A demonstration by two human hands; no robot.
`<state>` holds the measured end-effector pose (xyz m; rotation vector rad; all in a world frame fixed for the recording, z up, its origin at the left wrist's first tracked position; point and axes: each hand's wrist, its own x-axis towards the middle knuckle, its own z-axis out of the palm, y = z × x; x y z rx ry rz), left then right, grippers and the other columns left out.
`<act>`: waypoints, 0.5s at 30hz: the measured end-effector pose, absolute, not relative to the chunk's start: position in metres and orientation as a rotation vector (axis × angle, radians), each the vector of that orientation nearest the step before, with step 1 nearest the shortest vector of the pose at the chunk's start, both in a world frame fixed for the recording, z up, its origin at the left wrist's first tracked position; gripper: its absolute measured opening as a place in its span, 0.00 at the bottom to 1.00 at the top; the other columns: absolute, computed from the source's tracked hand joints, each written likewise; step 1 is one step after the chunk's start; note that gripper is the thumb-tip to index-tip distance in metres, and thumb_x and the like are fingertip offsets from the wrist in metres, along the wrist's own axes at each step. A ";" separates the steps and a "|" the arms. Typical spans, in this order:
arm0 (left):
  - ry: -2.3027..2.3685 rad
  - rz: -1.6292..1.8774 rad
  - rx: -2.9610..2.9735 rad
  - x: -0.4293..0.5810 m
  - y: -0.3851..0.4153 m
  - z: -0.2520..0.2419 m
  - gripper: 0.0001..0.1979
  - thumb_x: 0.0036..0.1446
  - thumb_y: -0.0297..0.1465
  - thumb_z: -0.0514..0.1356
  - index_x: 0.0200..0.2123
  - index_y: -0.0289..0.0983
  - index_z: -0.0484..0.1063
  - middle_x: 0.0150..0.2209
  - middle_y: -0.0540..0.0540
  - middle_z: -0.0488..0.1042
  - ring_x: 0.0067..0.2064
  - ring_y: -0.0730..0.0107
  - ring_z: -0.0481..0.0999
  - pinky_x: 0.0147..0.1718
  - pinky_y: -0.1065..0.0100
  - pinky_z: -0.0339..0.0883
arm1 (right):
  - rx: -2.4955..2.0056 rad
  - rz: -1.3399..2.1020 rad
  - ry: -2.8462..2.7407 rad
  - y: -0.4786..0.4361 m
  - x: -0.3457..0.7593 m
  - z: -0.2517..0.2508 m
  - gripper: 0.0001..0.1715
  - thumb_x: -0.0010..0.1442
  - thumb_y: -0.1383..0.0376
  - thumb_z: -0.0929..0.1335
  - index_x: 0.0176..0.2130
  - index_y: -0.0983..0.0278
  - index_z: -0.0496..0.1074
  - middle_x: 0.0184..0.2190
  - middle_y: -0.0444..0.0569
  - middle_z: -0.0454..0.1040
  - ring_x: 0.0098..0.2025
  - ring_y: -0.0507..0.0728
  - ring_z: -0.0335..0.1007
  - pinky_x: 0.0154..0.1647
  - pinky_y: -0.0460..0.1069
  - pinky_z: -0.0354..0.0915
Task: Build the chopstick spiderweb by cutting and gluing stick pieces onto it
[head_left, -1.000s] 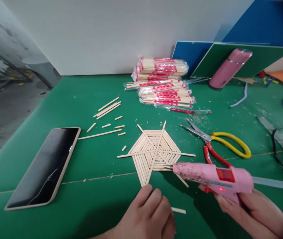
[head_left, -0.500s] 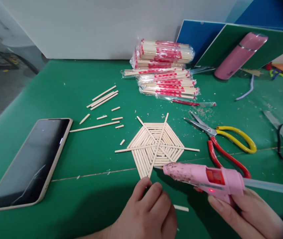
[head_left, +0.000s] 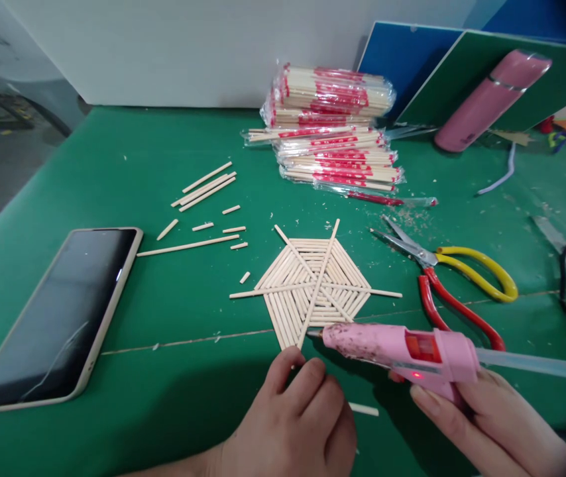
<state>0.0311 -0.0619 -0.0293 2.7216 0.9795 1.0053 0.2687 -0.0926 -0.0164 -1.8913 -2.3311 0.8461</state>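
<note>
- Gripping a pink hot glue gun (head_left: 402, 351) in the right hand (head_left: 496, 424), with its nozzle just beside the near edge of the stick hexagon (head_left: 315, 291).
- Pinching the hexagon's near corner, at a spoke's end, with the left hand (head_left: 297, 417).
- Lying flat mid-table (head_left: 203, 291) (the stick hexagon), with more room toward the smartphone (head_left: 59, 318) than toward the scissors (head_left: 428, 258).
- Printed in red on the wrapped chopsticks (head_left: 335, 146), too small to read; marked faintly on the pink flask (head_left: 494, 99), likewise.

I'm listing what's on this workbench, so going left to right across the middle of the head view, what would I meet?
Smartphone → pointed stick piece → hexagonal wooden-stick web → scissors with red and yellow handles → black cable.
</note>
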 end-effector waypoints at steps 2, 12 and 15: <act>0.963 0.879 2.742 0.028 -0.062 -0.024 0.12 0.54 0.22 0.50 0.22 0.36 0.69 0.24 0.50 0.69 0.31 0.70 0.66 0.37 0.63 0.59 | -1.875 0.810 -2.311 -0.092 0.265 -0.013 0.20 0.58 0.56 0.60 0.49 0.57 0.66 0.43 0.47 0.73 0.42 0.56 0.71 0.40 0.47 0.70; 0.969 0.862 2.735 0.030 -0.061 -0.025 0.13 0.55 0.22 0.50 0.24 0.35 0.70 0.25 0.49 0.71 0.32 0.69 0.67 0.38 0.62 0.59 | -1.899 0.774 -2.298 -0.093 0.259 -0.008 0.19 0.58 0.56 0.61 0.47 0.59 0.67 0.41 0.50 0.74 0.41 0.57 0.72 0.41 0.48 0.70; 0.969 0.856 2.745 0.028 -0.061 -0.023 0.13 0.55 0.22 0.50 0.24 0.35 0.70 0.25 0.49 0.71 0.32 0.69 0.67 0.38 0.61 0.59 | -1.862 0.739 -2.259 -0.091 0.255 -0.004 0.18 0.58 0.58 0.60 0.47 0.59 0.66 0.42 0.49 0.73 0.42 0.56 0.71 0.43 0.47 0.68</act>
